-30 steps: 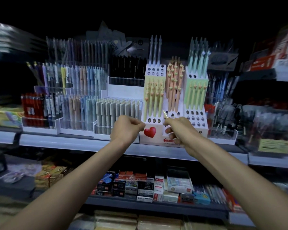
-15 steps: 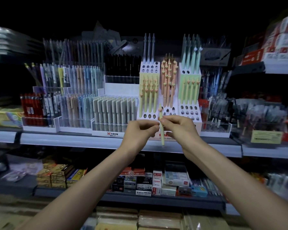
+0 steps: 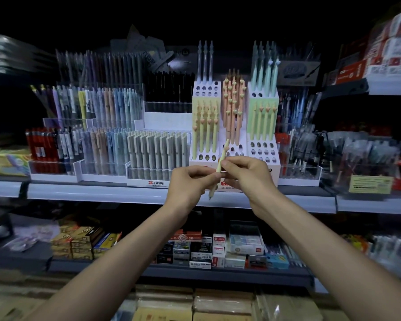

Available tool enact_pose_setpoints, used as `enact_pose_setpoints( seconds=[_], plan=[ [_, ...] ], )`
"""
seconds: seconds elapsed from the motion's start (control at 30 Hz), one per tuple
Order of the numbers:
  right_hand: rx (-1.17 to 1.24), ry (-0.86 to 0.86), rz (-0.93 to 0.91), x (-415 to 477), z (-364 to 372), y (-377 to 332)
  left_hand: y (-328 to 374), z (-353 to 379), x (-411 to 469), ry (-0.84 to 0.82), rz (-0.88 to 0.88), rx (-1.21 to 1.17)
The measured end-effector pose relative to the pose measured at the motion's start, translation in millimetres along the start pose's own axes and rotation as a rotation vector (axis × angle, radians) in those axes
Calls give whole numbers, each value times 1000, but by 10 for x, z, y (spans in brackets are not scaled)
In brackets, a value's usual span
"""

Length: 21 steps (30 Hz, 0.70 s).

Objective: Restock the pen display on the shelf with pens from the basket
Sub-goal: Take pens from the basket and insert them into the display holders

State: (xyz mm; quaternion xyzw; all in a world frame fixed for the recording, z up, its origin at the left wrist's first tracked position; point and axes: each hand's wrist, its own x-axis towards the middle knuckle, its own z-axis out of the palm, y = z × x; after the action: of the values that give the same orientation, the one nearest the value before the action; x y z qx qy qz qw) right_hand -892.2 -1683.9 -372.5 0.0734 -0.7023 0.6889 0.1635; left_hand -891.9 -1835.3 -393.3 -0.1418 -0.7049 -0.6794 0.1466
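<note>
Right now both hands meet mid-scene, just in front of the pen display and above the front edge of the shelf.

Left hand: fingers curled, thumb + forefinger pinching the pen on its lower barrel. Right hand: also curled, fingertips pinching the same pen just above the left's grip. So the pen is held by both hands, in the air, not seated in any hole. It's pale yellow and tilted: top end leans up and right, in front of the display's near holes, and the tip points down-left over the shelf edge.

The display is a white stepped stand w/ rows of round holes, sitting on the shelf. It has 3 columns: yellow pens left, orange pens centre, green pens right. Taller blue-grey pens stand far top left and teal pens far top right. Open holes show in the near rows.

Left of the display is a tray of grey pens, then pastel pens, then red pens further left. To the right are clear bins, contents too blurry to tell. Small boxes sit on the lower shelf under the hands. Both forearms are bare, reaching in from the near edge.
</note>
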Motion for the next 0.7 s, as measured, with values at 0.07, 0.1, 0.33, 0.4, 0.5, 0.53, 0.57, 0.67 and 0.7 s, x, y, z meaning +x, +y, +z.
enact_pose_setpoints(
  seconds=[0.07,0.1,0.33,0.4,0.5,0.53,0.57,0.67,0.7],
  plan=[
    [-21,24,-38,32,42,-11,-20,-22,58,10,15,32],
    [-40,36,-57,55,65,-22,-29,-31,107,20,21,61],
    [-76,132,-136,294,225,-177,39,-107,442,86,34,150],
    [-125,152,-167,409,291,-216,71,-120,558,104,49,179],
    [-188,188,-220,592,373,-295,153,-137,721,141,96,206],
    [-198,194,-244,645,393,-328,182,-145,778,151,113,206],
    [-208,197,-268,695,414,-359,209,-153,830,161,126,209],
    [-242,219,-319,815,493,-428,269,-180,975,213,136,240],
    [-245,231,-323,853,522,-436,271,-188,1024,232,134,258]
  ],
)
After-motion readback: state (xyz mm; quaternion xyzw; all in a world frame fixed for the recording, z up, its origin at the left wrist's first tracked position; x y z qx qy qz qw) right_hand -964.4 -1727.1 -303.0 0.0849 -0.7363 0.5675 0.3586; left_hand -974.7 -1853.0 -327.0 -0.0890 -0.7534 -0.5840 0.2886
